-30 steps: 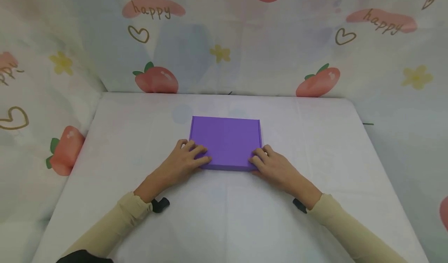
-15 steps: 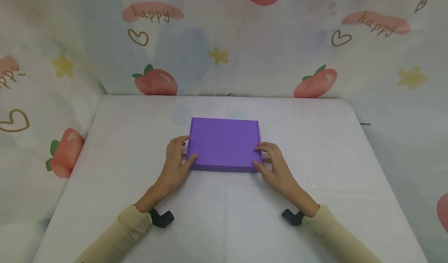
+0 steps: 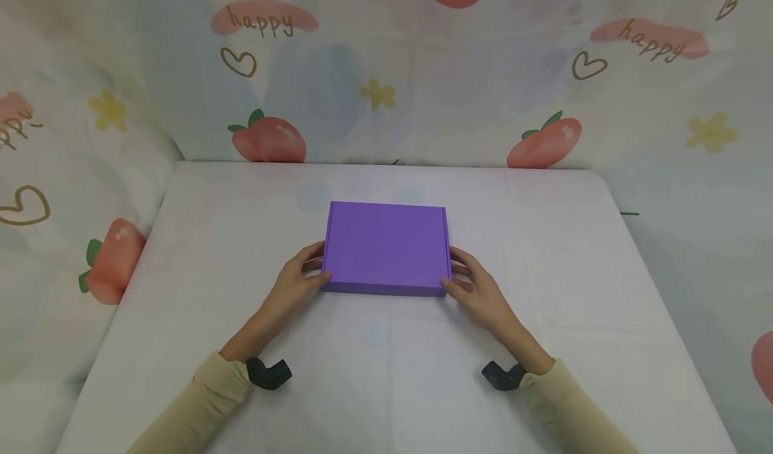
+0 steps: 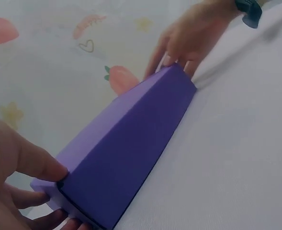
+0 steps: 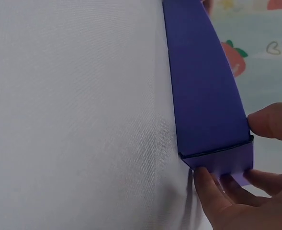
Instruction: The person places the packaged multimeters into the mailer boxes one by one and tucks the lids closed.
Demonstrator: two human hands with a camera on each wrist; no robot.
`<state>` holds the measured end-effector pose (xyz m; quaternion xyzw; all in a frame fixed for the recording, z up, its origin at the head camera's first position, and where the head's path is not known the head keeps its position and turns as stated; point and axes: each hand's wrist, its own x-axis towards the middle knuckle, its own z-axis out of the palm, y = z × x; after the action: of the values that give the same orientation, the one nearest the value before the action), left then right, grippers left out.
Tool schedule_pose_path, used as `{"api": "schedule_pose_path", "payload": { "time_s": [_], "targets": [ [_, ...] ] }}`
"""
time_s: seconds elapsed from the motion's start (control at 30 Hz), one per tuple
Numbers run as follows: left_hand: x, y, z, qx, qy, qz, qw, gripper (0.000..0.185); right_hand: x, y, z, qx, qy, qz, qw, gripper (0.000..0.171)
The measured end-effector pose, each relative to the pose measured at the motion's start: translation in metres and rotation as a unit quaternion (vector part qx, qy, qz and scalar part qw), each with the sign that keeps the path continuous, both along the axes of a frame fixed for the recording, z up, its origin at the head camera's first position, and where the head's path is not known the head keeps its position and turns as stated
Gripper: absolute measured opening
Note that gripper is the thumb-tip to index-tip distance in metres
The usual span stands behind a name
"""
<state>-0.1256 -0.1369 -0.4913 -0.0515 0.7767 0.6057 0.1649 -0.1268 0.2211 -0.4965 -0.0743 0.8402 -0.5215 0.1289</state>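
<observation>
A flat purple cardboard box lies on the table with its lid down. My left hand holds its near left corner. In the left wrist view the thumb touches the top edge while the other fingers bend against the short side. At the near right corner, my right hand grips in the same way. The right wrist view shows its thumb at the upper edge and several fingertips against the side flap. What the box contains is hidden.
A white cloth covers the table. Behind it and at the sides hangs a printed curtain with fruit, hearts and flowers. A black camera mount sits at the left wrist, another mount at the right.
Both hands have shifted from lying over the near corners to the box's short sides, with thumbs now at the top front edge. The box has stayed nearly in place.
</observation>
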Motion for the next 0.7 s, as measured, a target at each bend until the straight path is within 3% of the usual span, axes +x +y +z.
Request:
{"api": "schedule_pose_path", "payload": {
  "time_s": [0.13,0.43,0.7],
  "targets": [
    [-0.001,-0.003,-0.001,0.022,-0.011,0.001,0.9997,0.071,0.001,0.001,-0.001,-0.010,-0.005,0.004,1.000,0.072],
    [0.002,-0.002,-0.004,0.021,0.025,0.005,0.9995,0.069,0.006,0.002,-0.002,-0.042,-0.014,-0.019,0.999,0.069],
    [0.006,-0.001,-0.008,0.009,0.039,0.007,0.9992,0.068,0.010,-0.001,0.000,-0.021,-0.003,-0.022,1.000,0.068]
  ]
}}
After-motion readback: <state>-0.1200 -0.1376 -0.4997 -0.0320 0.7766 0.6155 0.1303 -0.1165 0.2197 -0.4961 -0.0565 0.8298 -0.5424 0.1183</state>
